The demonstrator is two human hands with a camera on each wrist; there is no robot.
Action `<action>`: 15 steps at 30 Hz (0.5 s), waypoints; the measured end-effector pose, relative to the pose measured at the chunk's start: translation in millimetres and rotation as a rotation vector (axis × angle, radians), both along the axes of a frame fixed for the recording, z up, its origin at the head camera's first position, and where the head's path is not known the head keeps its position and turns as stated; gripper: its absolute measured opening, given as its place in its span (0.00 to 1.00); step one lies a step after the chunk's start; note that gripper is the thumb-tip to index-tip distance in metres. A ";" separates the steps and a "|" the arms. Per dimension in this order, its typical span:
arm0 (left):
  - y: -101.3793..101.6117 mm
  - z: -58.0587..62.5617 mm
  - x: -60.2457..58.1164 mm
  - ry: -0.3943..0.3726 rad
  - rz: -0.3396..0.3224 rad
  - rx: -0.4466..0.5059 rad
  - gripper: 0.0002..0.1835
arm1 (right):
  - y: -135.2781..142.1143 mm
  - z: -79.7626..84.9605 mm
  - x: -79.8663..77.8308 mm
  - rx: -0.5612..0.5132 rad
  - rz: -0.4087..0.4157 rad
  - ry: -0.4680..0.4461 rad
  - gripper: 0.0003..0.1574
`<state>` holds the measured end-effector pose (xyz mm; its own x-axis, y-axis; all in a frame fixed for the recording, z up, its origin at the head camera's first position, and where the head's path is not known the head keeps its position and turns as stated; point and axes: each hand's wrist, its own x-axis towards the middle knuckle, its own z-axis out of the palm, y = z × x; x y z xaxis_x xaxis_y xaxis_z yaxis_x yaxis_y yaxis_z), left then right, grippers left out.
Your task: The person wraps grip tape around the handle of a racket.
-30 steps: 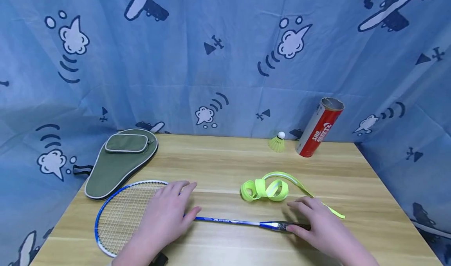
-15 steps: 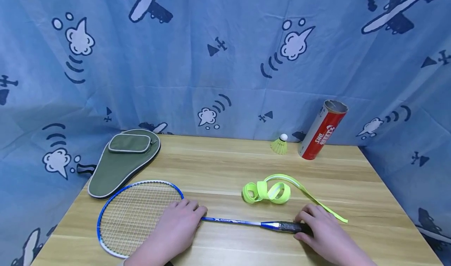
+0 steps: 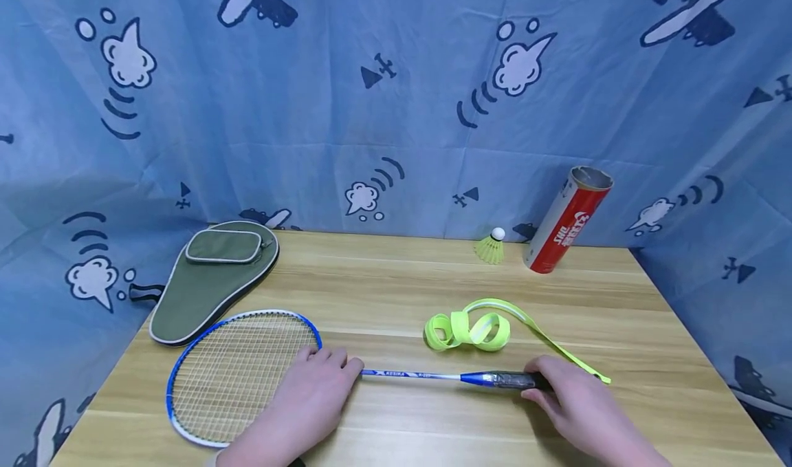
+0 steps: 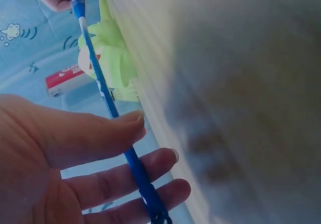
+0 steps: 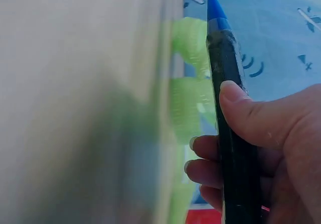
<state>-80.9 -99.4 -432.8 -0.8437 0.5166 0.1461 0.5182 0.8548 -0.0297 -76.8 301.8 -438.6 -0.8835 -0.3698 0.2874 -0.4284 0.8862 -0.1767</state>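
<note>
A blue and white badminton racket (image 3: pixel 411 375) lies sideways across the front of the table, its strung head at left and black handle at right. My left hand (image 3: pixel 322 391) holds the shaft close to the head; in the left wrist view the thumb (image 4: pixel 100 133) is on one side and the fingers (image 4: pixel 123 181) on the other. My right hand (image 3: pixel 572 395) grips the black handle (image 5: pixel 233 133), thumb along it and fingertips curled round. A gap shows between handle and table in the right wrist view.
A loosely coiled fluorescent yellow-green strap (image 3: pixel 460 331) lies behind the racket, its tail running towards the right hand. Behind stand a yellow shuttlecock (image 3: pixel 491 248) and a red tube (image 3: pixel 566 223). A green paddle-shaped case (image 3: pixel 207 288) lies at back left. Blue printed cloth (image 3: pixel 396 109) surrounds the table.
My left hand, earlier spread over the racket, has come down and taken hold of the shaft. My right hand has slid along the handle to its end, and the racket has risen slightly.
</note>
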 end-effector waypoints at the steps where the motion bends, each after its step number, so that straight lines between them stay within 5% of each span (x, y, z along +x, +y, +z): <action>1: -0.2 2.2 -0.2 0.006 0.001 0.001 0.15 | -0.4 3.1 0.2 0.002 0.001 0.010 0.24; 8: 2.3 16.2 -6.2 0.093 -0.002 0.032 0.07 | 2.1 29.6 -5.3 0.016 0.063 0.121 0.27; 15: 3.1 30.7 -13.1 0.168 0.006 0.035 0.11 | 2.2 45.8 -11.5 -0.005 0.085 0.146 0.25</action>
